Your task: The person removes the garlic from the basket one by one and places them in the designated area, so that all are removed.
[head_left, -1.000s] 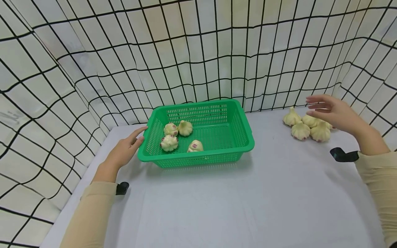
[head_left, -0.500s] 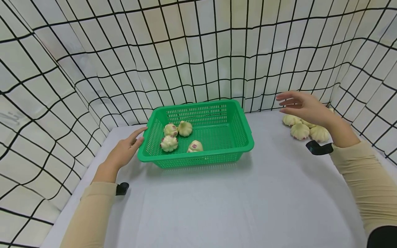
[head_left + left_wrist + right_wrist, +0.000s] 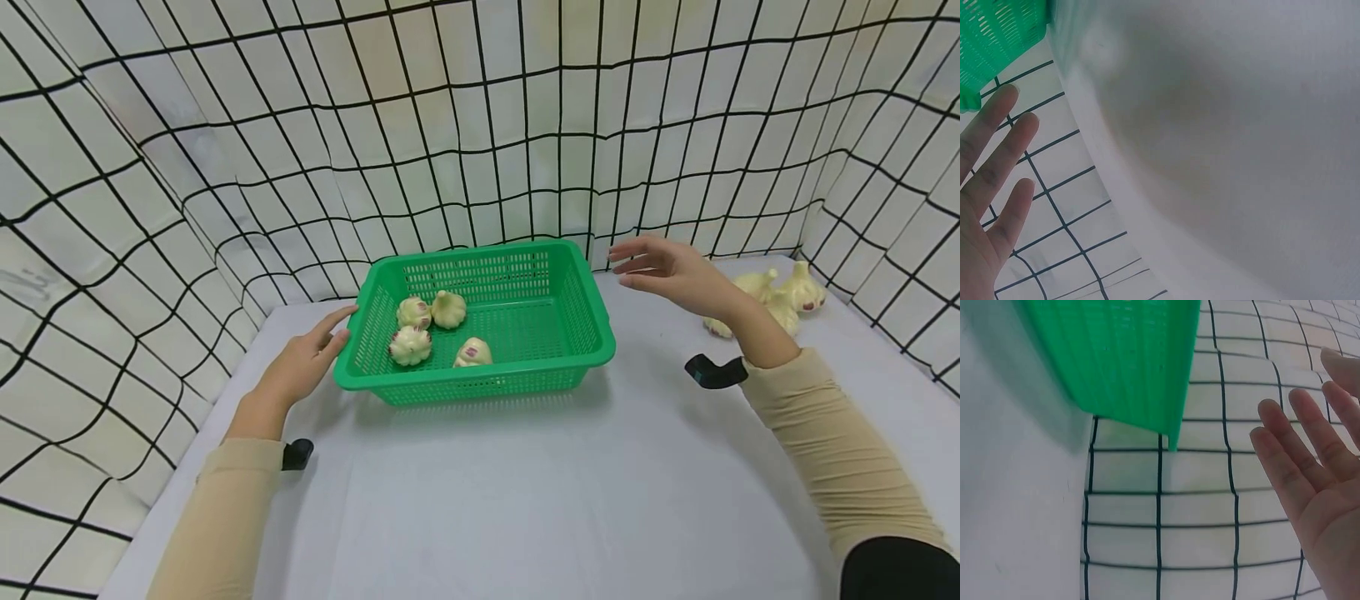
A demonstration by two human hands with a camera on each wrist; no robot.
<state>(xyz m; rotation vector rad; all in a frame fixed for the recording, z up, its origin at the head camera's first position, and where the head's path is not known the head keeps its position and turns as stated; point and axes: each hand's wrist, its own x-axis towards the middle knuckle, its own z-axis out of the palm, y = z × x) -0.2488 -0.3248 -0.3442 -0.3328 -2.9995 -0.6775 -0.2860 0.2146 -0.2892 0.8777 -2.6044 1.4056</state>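
1. The white tabletop (image 3: 487,500) fills the near part, with a sleeve (image 3: 217,517) reaching in on each side.
2. The left hand (image 3: 300,362) is at the basket's left end. Its grip holds nothing and its fingers are spread; the fingertips are at the rim, though I cannot tell whether they touch.
3. The basket (image 3: 480,377) stands upright on the tabletop, just left of centre. Its long axis runs left to right, the left end slightly nearer. Its thin, slotted plastic looks light and fairly stiff; the rim at both short ends seems the best hold.
4. Four garlic bulbs (image 3: 409,345) lie inside, three clustered left and one by the near wall. The far one of the cluster points its stem up and away; the others' direction is unclear. They look firm, light and slightly slippery, best held round the body.
5. The right hand (image 3: 671,271) is raised right of the basket, apart from it, fingers relaxed, grip without anything in it.
6. Loose bulbs (image 3: 806,287) lie far right, partly behind that wrist; visible stems point upward.
7. Black netting (image 3: 561,67) hangs beyond.
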